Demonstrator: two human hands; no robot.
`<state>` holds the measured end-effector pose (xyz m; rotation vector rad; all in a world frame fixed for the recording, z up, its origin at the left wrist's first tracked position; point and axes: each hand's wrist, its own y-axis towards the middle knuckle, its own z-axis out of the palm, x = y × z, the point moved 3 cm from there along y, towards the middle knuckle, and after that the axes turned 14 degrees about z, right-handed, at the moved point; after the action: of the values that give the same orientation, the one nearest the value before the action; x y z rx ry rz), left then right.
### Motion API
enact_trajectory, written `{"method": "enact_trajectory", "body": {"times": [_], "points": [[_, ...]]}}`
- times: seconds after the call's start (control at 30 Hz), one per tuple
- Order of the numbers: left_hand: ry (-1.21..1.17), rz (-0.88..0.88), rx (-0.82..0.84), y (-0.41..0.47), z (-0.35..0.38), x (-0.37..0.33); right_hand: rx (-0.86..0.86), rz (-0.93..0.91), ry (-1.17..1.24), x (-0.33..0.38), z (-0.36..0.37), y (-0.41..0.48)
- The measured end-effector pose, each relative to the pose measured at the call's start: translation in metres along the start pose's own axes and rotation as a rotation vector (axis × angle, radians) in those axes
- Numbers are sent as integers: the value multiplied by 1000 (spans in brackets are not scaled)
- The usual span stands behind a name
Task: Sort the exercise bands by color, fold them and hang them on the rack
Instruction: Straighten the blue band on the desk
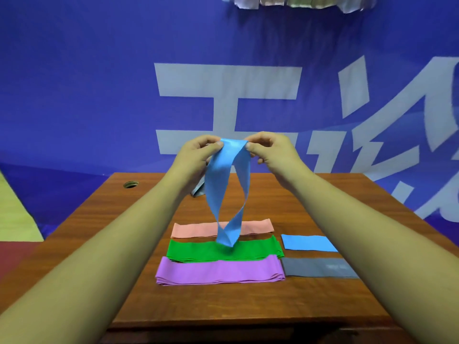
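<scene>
- Folding looks to be the step in hand: the left hand (196,155) and right hand (270,152) each pinch the top edge of a blue band (218,189) between thumb and fingers, holding it up over the table (124,219).
- It is thin, smooth and a little shiny. It hangs limp as a loop with a twist near its low end, which dangles over the green pile (193,250) (touching or not, I cannot tell).
- Next, as I judge it: shake out the twist, press the two sides flat, halve it, and set it on the folded blue piece (309,242) at four o'clock from the dangling end.
- Piles lie sorted: pink pile (193,230) at twelve o'clock of green, purple pile (218,270) at six, grey pile (318,267) at three o'clock of purple.
- A grey scrap (198,192) at eleven o'clock of pink, behind the left wrist, seems unsorted.
- Pale strips (298,1) at the frame's twelve o'clock may hang on the rack, but they are too cropped to say.
</scene>
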<state>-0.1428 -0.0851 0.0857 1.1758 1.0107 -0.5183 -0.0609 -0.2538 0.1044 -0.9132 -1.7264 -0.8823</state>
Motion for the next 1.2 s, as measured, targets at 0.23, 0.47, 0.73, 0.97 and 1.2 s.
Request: {"method": "enact_trajectory", "body": {"times": [0.23, 0.47, 0.73, 0.97, 1.2], "points": [[-49, -70, 106, -8, 12, -3, -42, 8, 74, 8, -8, -11], [23, -11, 82, -9, 19, -8, 56, 91, 213, 9, -8, -15], [24, -14, 92, -6, 19, -12, 106, -8, 92, 11, -5, -17], [108, 55, 118, -8, 18, -12, 87, 63, -35, 13, -4, -17], [105, 8, 141, -14, 25, -4, 45, 83, -80, 18, -8, -12]]}}
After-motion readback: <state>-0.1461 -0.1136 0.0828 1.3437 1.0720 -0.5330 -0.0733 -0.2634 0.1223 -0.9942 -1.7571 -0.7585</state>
